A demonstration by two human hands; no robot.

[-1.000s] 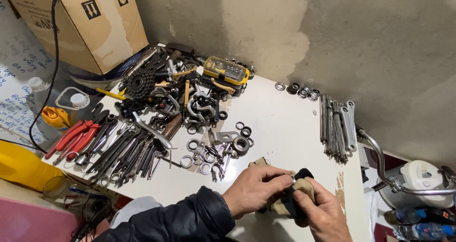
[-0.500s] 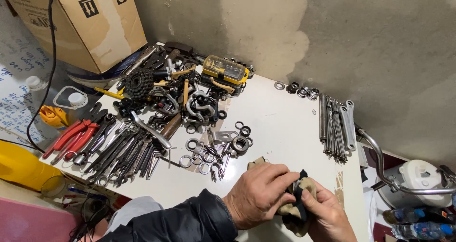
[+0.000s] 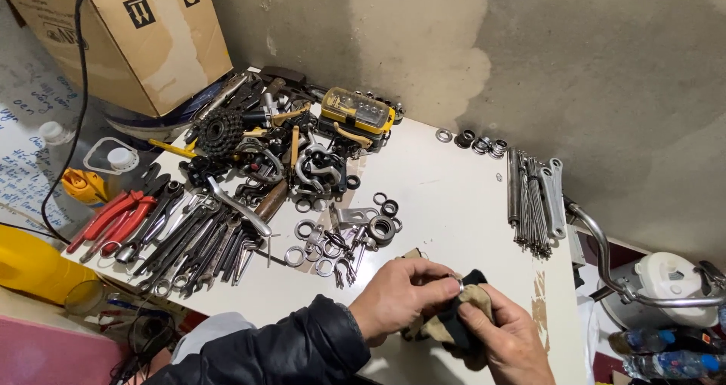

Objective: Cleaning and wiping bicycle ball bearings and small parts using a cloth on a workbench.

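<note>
A small metal ring (image 3: 459, 284) is pinched in the left hand (image 3: 398, 298); a soft rag (image 3: 452, 318) is closed in the right hand (image 3: 508, 341), just below. Probably light, stiff, slippery; best held by its rim.

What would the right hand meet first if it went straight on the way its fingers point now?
The right hand points up and left, into the dirty beige rag, so it would meet that first, then the left hand gripping it. Beyond them probably lie the loose metal rings and washers, though depth is unclear.
</note>
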